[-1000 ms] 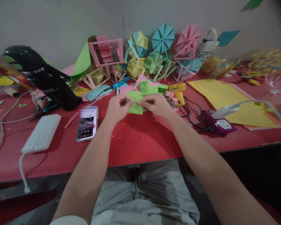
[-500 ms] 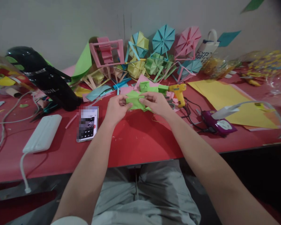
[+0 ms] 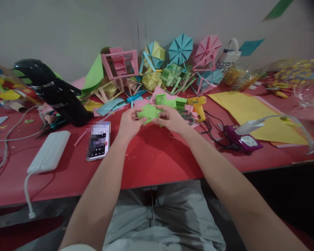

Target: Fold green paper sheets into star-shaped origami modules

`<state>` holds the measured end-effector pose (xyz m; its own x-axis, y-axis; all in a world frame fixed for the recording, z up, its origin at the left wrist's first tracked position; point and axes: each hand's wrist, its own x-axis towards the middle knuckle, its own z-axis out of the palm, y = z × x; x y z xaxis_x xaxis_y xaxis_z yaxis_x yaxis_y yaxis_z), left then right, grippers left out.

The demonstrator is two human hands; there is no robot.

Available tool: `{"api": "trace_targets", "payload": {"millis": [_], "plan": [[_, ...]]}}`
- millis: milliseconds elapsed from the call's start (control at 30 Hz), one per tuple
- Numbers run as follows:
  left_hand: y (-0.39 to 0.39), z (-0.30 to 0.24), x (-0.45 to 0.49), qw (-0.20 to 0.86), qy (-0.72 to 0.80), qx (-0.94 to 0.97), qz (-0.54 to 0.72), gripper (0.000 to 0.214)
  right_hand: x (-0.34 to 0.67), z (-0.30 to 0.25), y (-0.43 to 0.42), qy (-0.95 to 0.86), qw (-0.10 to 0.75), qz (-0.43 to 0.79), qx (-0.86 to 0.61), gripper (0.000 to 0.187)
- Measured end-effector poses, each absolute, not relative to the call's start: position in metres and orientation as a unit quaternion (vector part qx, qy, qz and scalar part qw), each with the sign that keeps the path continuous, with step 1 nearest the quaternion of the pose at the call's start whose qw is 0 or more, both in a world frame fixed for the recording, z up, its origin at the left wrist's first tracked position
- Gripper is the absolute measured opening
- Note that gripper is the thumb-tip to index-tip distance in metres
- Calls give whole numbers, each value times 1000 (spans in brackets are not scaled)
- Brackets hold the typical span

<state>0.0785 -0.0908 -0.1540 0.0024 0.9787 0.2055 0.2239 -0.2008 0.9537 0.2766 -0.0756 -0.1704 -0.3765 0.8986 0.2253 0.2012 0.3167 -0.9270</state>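
A folded piece of green paper (image 3: 148,112) is held between my two hands, over the red table (image 3: 157,157). My left hand (image 3: 132,120) pinches its left edge between thumb and fingers. On the opposite edge, my right hand (image 3: 170,118) grips it the same way. Just behind lie more green folded paper pieces (image 3: 162,100) on pink paper scraps. A yellow glue gun (image 3: 198,104) rests to the right of my right hand. To the left of my left forearm lies a phone (image 3: 99,141) with its screen lit.
Folded paper wheels (image 3: 180,49) in several colours stand along the wall. At left are a black bottle (image 3: 60,94) and a white power bank (image 3: 50,151) with its cable. A purple power socket (image 3: 242,139) and yellow paper sheets (image 3: 251,111) lie at right.
The green paper has tilted in my hands, its flat front edge now less visible, and both hands have shifted slightly. The whole view has moved a little.
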Motion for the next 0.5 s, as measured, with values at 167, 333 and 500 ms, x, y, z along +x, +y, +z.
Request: {"api": "trace_targets", "payload": {"millis": [167, 333, 500], "plan": [[-94, -151, 80, 384, 518, 604, 469, 31, 276, -169, -80, -766, 411, 329, -368, 65], [-95, -151, 80, 419, 481, 610, 471, 35, 275, -168, -80, -764, 394, 327, -393, 45], [-95, -152, 78, 452, 426, 626, 472, 60, 277, -164, -80, -761, 396, 336, -389, 39]]}}
